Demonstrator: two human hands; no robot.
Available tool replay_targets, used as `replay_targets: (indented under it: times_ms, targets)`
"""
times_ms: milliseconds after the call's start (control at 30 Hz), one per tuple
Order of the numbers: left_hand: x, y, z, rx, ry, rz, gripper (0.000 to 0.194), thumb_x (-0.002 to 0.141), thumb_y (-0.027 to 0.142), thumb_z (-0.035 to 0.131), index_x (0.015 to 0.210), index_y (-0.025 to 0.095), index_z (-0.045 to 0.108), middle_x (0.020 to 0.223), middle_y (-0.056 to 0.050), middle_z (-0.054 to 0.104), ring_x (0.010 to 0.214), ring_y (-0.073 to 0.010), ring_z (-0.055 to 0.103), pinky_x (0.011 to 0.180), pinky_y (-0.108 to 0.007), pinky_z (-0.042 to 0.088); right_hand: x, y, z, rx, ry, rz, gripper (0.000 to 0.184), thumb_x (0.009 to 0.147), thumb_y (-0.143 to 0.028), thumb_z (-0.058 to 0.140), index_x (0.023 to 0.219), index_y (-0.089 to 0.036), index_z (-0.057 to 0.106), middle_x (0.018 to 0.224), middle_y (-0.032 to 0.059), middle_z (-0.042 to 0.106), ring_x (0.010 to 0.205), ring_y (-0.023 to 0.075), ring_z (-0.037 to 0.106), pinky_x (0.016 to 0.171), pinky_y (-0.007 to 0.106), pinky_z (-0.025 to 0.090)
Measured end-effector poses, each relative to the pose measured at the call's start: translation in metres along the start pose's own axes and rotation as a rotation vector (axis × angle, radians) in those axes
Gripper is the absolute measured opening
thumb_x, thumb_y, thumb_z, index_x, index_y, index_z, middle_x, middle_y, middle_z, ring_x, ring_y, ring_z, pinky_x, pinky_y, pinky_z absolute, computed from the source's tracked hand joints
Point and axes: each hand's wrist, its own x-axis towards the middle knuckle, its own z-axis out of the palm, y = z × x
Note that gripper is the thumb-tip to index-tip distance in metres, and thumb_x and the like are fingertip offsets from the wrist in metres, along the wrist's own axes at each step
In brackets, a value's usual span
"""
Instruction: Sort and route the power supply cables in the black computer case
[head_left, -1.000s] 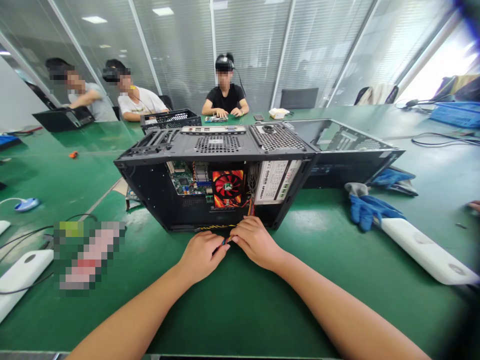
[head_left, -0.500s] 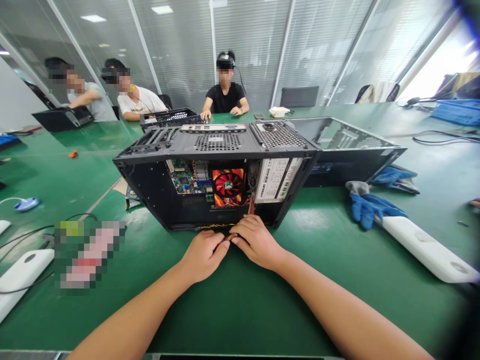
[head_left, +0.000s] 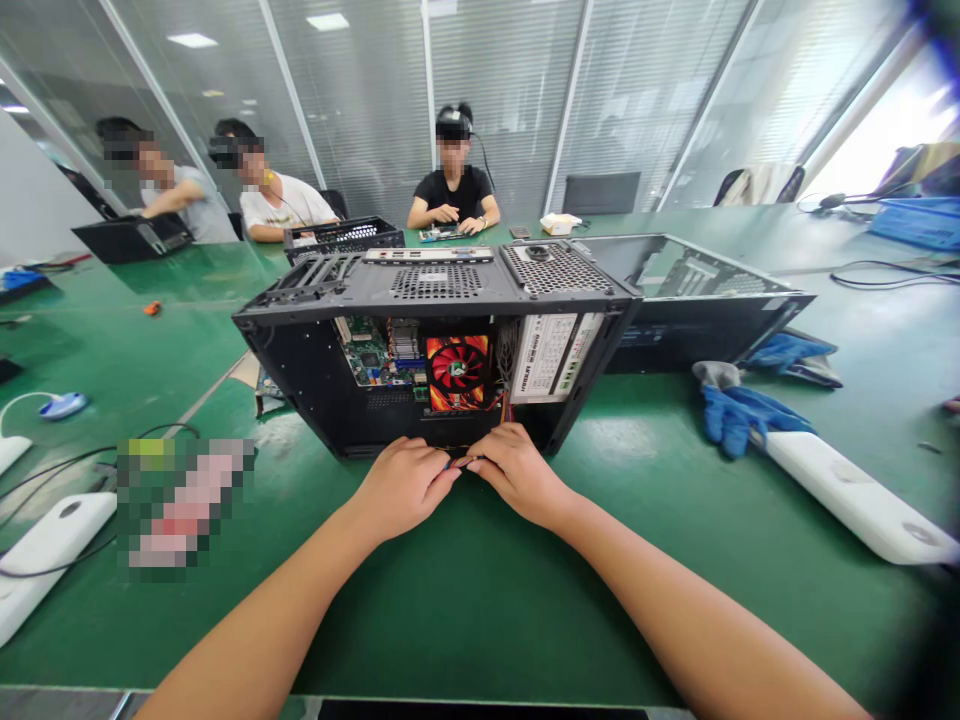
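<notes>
A black computer case [head_left: 360,275] lies on its side ahead of me, its open side facing my hands. Inside show a green motherboard [head_left: 367,360], a red cooling fan [head_left: 456,370] and a labelled power supply [head_left: 559,357]. At the case's lower front edge, my left hand [head_left: 405,487] pinches a bundle of coloured cables [head_left: 466,462]. My right hand [head_left: 517,475] is closed on the same bundle, a short way to the right. The cables run up toward the power supply; their ends are hidden by my fingers.
Right of the case lie a black side panel [head_left: 690,335], blue gloves [head_left: 750,415] and a white power strip [head_left: 859,495]. Another power strip [head_left: 56,555] and a blurred-out item [head_left: 191,505] are at left. Several people sit across the green table [head_left: 480,620].
Both hands have shifted slightly upward, still gripping the cables. Across the table, the person in black now has both hands over a board-like part.
</notes>
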Motion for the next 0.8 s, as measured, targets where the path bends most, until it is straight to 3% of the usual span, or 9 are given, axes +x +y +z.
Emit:
replay_targets:
  times_ms: [167, 433, 567, 800]
  targets:
    - [0.004, 0.002, -0.009, 0.117, -0.070, 0.008, 0.033, 0.097, 0.033, 0.042, 0.074, 0.017, 0.060, 0.067, -0.004, 0.060, 0.068, -0.0191, 0.056, 0.067, -0.032, 0.039, 0.001, 0.000, 0.000, 0.063, 0.010, 0.025, 0.015, 0.096, -0.025, 0.051, 0.088, -0.020, 0.062, 0.084, 0.0027, 0.070, 0.078, 0.0178, 0.059, 0.084, 0.036, 0.037]
    - [0.007, 0.004, -0.010, -0.055, -0.190, -0.080, 0.034, 0.099, 0.032, 0.037, 0.079, 0.017, 0.061, 0.071, -0.004, 0.063, 0.064, -0.0179, 0.059, 0.059, -0.029, 0.037, -0.001, 0.003, 0.004, 0.004, -0.014, 0.019, 0.018, 0.097, -0.028, 0.049, 0.089, -0.019, 0.063, 0.084, 0.0042, 0.069, 0.080, 0.0187, 0.058, 0.085, 0.037, 0.036]
    - [0.004, -0.001, -0.001, -0.129, -0.163, -0.071, 0.030, 0.099, 0.029, 0.038, 0.083, 0.017, 0.060, 0.076, -0.004, 0.064, 0.068, -0.0172, 0.059, 0.062, -0.029, 0.040, -0.002, 0.002, 0.004, -0.088, -0.033, -0.018, 0.021, 0.098, -0.028, 0.047, 0.088, -0.018, 0.062, 0.081, 0.0046, 0.067, 0.078, 0.0187, 0.057, 0.085, 0.037, 0.035]
    - [-0.002, -0.005, 0.012, 0.117, -0.047, 0.000, 0.030, 0.098, 0.031, 0.042, 0.081, 0.016, 0.061, 0.071, -0.004, 0.063, 0.071, -0.0198, 0.058, 0.069, -0.033, 0.041, 0.000, 0.001, 0.003, -0.183, -0.058, -0.045, 0.024, 0.099, -0.029, 0.044, 0.086, -0.018, 0.061, 0.077, 0.0035, 0.065, 0.075, 0.0181, 0.055, 0.083, 0.035, 0.033]
